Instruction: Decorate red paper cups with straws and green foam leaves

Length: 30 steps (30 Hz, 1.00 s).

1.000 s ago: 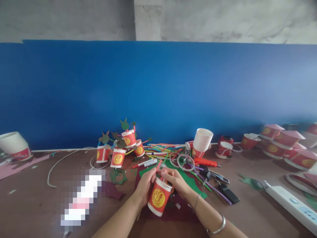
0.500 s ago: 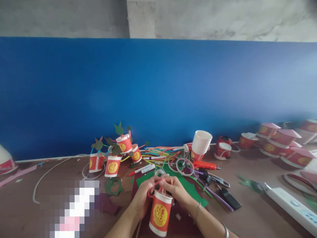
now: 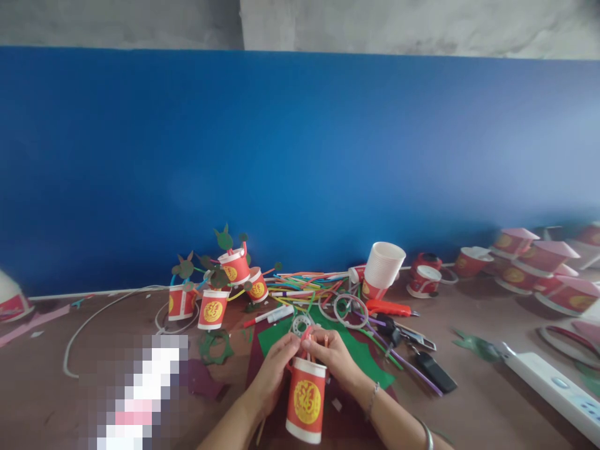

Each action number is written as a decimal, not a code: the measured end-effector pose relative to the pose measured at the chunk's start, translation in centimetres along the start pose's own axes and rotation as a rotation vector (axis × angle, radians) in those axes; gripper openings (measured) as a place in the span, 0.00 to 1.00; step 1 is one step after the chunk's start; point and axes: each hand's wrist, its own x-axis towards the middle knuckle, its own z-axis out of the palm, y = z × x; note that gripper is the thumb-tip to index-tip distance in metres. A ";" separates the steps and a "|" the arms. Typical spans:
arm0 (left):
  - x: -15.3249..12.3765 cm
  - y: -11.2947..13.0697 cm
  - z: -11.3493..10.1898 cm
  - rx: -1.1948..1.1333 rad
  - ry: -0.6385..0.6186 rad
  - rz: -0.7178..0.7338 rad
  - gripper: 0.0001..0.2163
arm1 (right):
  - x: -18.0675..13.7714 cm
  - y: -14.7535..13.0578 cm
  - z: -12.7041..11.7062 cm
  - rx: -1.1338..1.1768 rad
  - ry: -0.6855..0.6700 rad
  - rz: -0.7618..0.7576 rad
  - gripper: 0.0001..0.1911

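Note:
A red paper cup (image 3: pixel 305 403) with white rims and a yellow round emblem stands upright, slightly tilted, between my hands. Pinkish-red drinking straws (image 3: pixel 307 342) rise out of its mouth. My right hand (image 3: pixel 338 357) pinches the straws between thumb and forefinger just above the rim. On the other side, my left hand (image 3: pixel 275 365) is closed, its fingertips meeting near the same straws, with a bit of bent straw at the cup's left edge. The fingers partly hide the straws and the rim. Dark red and green paper (image 3: pixel 370 359) lies beneath and behind.
Several decorated cups (image 3: pixel 213 310) with straws and green paper shapes stand at back left. Loose straws (image 3: pixel 304 284), a cup stack (image 3: pixel 384 269), an orange cutter (image 3: pixel 388 308) and keys (image 3: pixel 434 369) lie beyond my hands. A power strip (image 3: pixel 553 387) is at right.
The loop of red straw at the cup's left has become smaller and less visible. My fingertips stay close together above the cup. The view has tilted down slightly.

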 end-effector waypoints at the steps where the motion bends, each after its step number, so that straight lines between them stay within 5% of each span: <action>1: 0.0 -0.1 -0.1 0.024 0.012 0.001 0.19 | 0.0 -0.1 0.0 -0.010 0.006 -0.010 0.24; 9: -0.3 -0.4 -0.4 0.160 0.031 -0.066 0.24 | 0.0 -0.8 -0.5 -0.054 -0.001 -0.030 0.22; 18: 0.0 -0.3 -0.9 0.138 0.065 0.089 0.22 | -0.5 -0.9 -0.3 0.256 -0.084 0.116 0.17; 21: -0.1 -0.4 -1.2 0.242 0.097 0.224 0.19 | -0.7 -1.7 0.1 0.324 -0.092 0.180 0.23; 25: -0.3 -0.3 -1.5 0.394 0.162 0.353 0.18 | -0.7 -2.1 0.3 0.125 -0.108 0.165 0.36; 30: -0.1 -0.3 -1.5 0.496 0.197 0.427 0.15 | -0.9 -1.6 0.0 -0.242 -0.182 0.099 0.33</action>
